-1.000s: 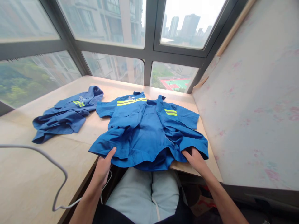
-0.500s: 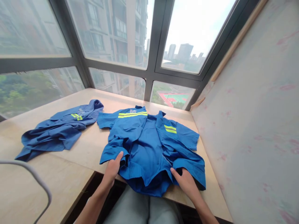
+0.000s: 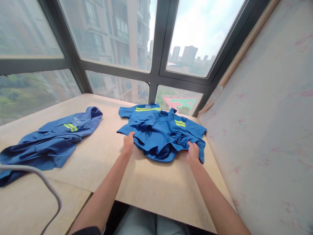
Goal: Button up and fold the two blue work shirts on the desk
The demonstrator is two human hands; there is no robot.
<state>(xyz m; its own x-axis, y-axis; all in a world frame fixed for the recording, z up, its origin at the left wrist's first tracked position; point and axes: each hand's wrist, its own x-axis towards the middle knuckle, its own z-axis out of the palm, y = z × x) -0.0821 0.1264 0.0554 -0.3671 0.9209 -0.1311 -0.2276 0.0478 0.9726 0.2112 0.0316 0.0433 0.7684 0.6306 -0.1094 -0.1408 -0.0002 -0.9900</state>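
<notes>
A blue short-sleeved work shirt [image 3: 158, 133] with yellow reflective stripes lies open-fronted on the wooden table, its collar toward the window and its lower part bunched in folds. My left hand [image 3: 128, 142] grips the hem at the shirt's left front panel, fingers closed round the cloth. At the right front panel's hem, my right hand [image 3: 192, 152] is closed on the fabric as well. Both arms reach forward over the table, and the fingertips under the cloth are hidden.
Another blue garment [image 3: 53, 138] with yellow stripes lies crumpled on the left of the table [image 3: 156, 186]. A grey cable [image 3: 49, 184] curves in at lower left. Windows [image 3: 117, 88] border the far side; a patterned wall [image 3: 259, 130] stands on the right.
Both hands have pushed the shirt away from me, toward the window. Its hem has come off the near table edge, and its body is more bunched up.
</notes>
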